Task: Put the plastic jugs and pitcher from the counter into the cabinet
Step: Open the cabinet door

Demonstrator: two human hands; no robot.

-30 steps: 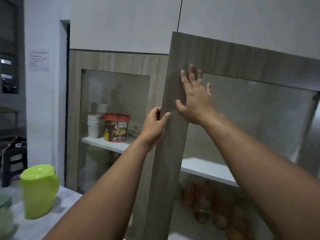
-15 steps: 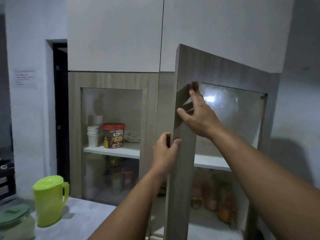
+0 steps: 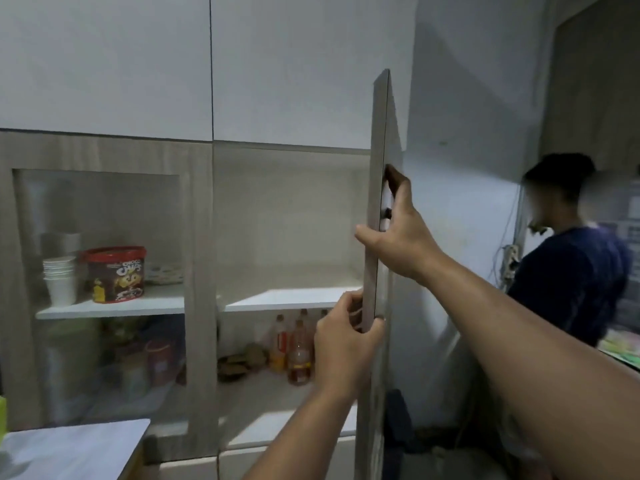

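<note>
The cabinet's right door stands swung wide, seen edge-on. My left hand grips the door's edge low down. My right hand holds the same edge higher up, fingers wrapped behind it. The opened compartment shows a bare white upper shelf and, below it, several bottles. Only a sliver of the green pitcher shows at the far left edge above the counter. No other jugs are in view.
The left glass door is closed; behind it are stacked white cups and a red-lidded cereal tub. Another person in a dark shirt stands to the right. White upper cupboards hang above.
The right door has swung from part-open to wide open, with both hands still on its edge. The view has turned right, so the green pitcher has slid almost out of frame.
</note>
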